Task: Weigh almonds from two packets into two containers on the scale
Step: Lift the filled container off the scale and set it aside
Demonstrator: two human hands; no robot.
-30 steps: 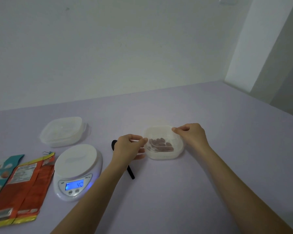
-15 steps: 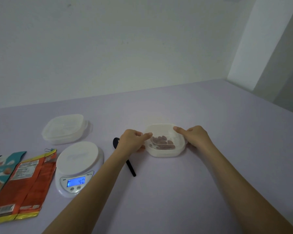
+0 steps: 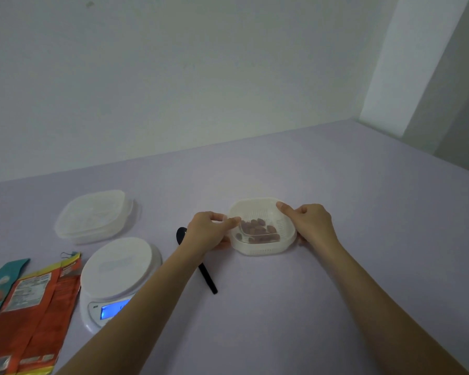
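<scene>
Fingers (image 3: 232, 221) of our left hand (image 3: 209, 231) and right hand (image 3: 312, 226) pinching opposite edges of the white container (image 3: 263, 250) of almonds (image 3: 257, 228), resting on the bench (image 3: 295, 307), right of the black spoon (image 3: 208, 277) and digital scale (image 3: 119, 266)

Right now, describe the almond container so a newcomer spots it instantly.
On the lilac table, look right of the white scale and black spoon. The square translucent container sits there, held between the left hand and right hand. Unlike the second container behind the scale, it shows brown almonds inside.
</scene>
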